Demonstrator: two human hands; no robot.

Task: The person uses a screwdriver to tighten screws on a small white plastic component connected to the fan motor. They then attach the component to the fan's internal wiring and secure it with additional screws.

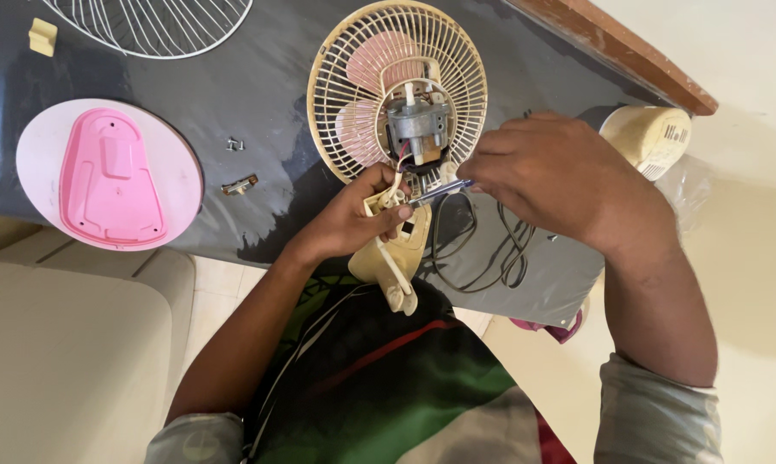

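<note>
Head view: left hand (354, 219) grips cream fan neck (397, 249); right hand (547, 176) pinches screwdriver (439, 193).

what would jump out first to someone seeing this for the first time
A cream fan grille lies at the middle of the dark table, pink blades and bare motor showing. Just below it the right hand works a screwdriver at the cream housing held by the left hand. A pink base sits far left.
</note>
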